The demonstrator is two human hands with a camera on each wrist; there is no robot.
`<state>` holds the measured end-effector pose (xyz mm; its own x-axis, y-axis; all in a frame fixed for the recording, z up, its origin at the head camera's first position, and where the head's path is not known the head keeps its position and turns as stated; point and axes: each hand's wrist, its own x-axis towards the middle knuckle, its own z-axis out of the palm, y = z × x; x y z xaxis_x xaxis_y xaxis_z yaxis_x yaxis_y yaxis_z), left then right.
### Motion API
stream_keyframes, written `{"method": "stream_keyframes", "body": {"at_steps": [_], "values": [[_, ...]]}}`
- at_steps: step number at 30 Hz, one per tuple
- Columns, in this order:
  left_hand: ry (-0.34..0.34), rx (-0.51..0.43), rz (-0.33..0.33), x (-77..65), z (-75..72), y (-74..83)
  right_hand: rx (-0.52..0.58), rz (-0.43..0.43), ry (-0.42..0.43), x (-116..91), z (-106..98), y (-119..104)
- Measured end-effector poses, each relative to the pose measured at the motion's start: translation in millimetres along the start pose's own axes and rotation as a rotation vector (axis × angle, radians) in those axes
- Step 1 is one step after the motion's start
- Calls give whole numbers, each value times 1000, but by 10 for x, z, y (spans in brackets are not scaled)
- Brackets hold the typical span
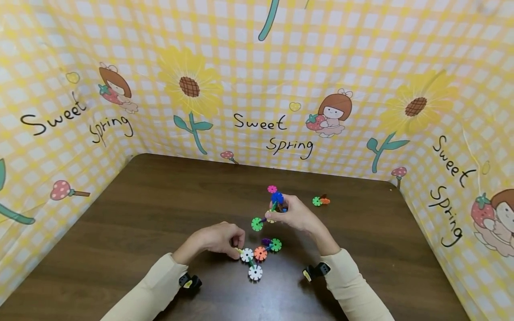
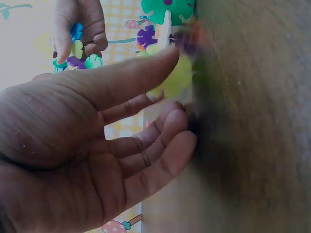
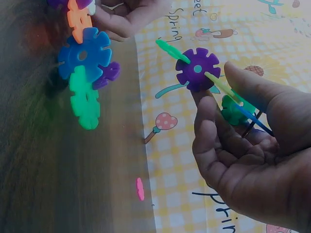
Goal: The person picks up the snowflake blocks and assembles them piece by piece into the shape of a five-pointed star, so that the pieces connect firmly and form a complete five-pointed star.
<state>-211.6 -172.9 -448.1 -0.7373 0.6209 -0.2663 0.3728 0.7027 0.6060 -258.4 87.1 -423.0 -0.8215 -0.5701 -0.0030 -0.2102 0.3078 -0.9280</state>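
Note:
My left hand (image 1: pixel 218 238) pinches the yellow disc (image 2: pixel 179 80) of a chain of slotted plastic building discs between thumb and fingers, close to the table. From there the chain runs right through a white disc (image 1: pixel 246 255), an orange disc (image 1: pixel 260 253) and a blue disc (image 3: pixel 99 46) to a green disc (image 1: pixel 275 245). A second white disc (image 1: pixel 255 273) sticks out toward me. Higher up, my right hand (image 1: pixel 295 214) holds another cluster of joined discs. A purple disc (image 3: pixel 192 80) and a light-green disc (image 1: pixel 257 224) jut from its fingertips; other cluster parts are hidden in the palm.
A single pink disc (image 1: pixel 272 189) lies on the brown table (image 1: pixel 160 191) beyond my right hand. Farther right lies a small joined group with a green disc (image 1: pixel 317 201) and an orange disc (image 1: pixel 325 201). Yellow-checked cloth (image 1: pixel 249 98) walls the back and sides.

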Motion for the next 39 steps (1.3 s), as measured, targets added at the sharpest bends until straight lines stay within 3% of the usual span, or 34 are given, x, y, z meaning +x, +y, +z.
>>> {"method": "stream_keyframes", "body": {"at_steps": [7, 10, 21, 26, 30, 39], "values": [[113, -46, 87, 30, -23, -35, -3, -8, 22, -16, -11, -13], [129, -90, 90, 49, -31, -41, 0, -6, 33, -18, -14, -23], [139, -454, 60, 153, 32, -117, 60, 21, 73, -43, -22, -37], [116, -568, 88, 164, 29, -124, 59, 20, 82, -49, -23, -22], [127, -591, 111, 186, 42, -116, 84, 5, 93, -41, -24, -23], [260, -601, 102, 237, 73, -109, 98, 21, 120, -11, -36, -18]]}}
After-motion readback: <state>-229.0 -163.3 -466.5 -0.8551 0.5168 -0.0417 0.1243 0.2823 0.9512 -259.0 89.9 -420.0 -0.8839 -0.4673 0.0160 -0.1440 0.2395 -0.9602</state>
